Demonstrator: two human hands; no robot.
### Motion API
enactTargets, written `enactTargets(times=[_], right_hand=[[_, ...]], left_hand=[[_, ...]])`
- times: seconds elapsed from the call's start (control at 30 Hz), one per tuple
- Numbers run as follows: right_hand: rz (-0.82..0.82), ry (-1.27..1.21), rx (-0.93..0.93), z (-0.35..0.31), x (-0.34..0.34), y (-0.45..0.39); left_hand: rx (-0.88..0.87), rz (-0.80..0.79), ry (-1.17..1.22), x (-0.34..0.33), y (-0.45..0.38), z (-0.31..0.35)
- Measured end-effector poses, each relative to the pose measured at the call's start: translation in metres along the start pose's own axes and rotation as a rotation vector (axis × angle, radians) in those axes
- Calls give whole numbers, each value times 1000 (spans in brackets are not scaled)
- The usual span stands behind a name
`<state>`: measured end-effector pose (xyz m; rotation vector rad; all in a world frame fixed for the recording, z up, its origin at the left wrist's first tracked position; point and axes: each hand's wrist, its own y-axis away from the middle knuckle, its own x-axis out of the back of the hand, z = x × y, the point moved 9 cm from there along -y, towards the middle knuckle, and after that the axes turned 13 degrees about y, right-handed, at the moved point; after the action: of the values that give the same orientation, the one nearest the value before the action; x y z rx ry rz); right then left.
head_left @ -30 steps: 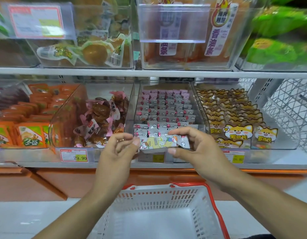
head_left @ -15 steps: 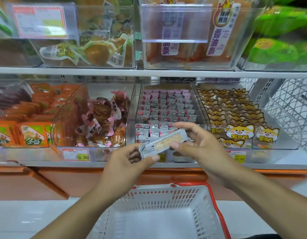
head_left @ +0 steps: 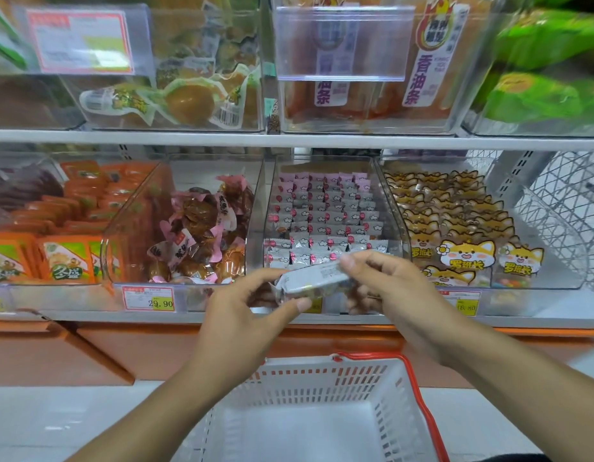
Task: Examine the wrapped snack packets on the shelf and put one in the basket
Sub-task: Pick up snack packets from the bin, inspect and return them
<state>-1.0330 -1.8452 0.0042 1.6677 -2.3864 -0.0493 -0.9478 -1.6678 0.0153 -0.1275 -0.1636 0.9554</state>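
Right now I have the packet point(head_left: 314, 281) pinched between both hands, in front of the lower shelf point(head_left: 88, 316) edge and above the basket point(head_left: 325, 415). My left hand point(head_left: 242, 315) grips its left end, thumb under and fingers curled behind; my right hand point(head_left: 385, 285) pinches the right end from above. Neither grip is loose, and the packet is tilted so its pale printed back faces me.

I judge this to be the examining step, nearly done, with the drop into the basket left. To do it well I hold the packet flat to my view and steady enough to read the print, which is too blurred here to make out. I should not squeeze the middle, since the wrapper looks soft and may crush. For the drop, I would let the left hand go first, carry the packet down with the right over the basket's open middle, clear of the red handle point(head_left: 419, 395), and release low.
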Motion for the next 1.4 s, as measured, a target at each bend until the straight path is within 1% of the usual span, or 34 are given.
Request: enactTargets(times=[0.1,0.2,0.33,0.43,0.6,0.7,0.77,0.83,0.9,0.93,1.0,1.03,1.07,1.2,1.3,1.4], right_hand=[[-9,-148,-24,0,0,-1],[32,-216,-61,5,4,-3],[93,-303,-107,9,10,-4],[101,-346,-131,10,11,-6],[164,-407,-104,2,12,-12],[253,-430,-33,-8,15,-20],[351,-421,39,-18,24,-25],[461,-270,156,-34,35,-30],[570,7,268,-50,43,-35],[605,119,301,-56,42,-39],[611,226,341,-61,33,-48],[594,259,357,-62,26,-54],[570,291,373,-63,19,-60],[403,465,384,-61,-11,-86],[288,748,371,-57,-28,-104],[224,980,408,-55,-39,-110]], left_hand=[[173,-7,193,-2,1,-15],[317,-42,341,-9,1,-28],[409,-72,537,-20,1,-36],[393,-62,565,-21,0,-37],[312,-27,485,-21,-6,-32],[218,56,400,-12,-10,-26],[178,129,248,-2,-11,-27],[153,149,86,2,-13,-28],[131,92,-66,-5,-16,-27],[119,53,-165,-10,-17,-27],[74,-7,-403,-16,-18,-25],[47,-20,-487,-17,-19,-22],[28,-28,-522,-18,-20,-21],[8,-68,-513,-17,-25,-22],[-5,-75,-504,-16,-26,-24],[2,-66,-466,-15,-28,-26]])
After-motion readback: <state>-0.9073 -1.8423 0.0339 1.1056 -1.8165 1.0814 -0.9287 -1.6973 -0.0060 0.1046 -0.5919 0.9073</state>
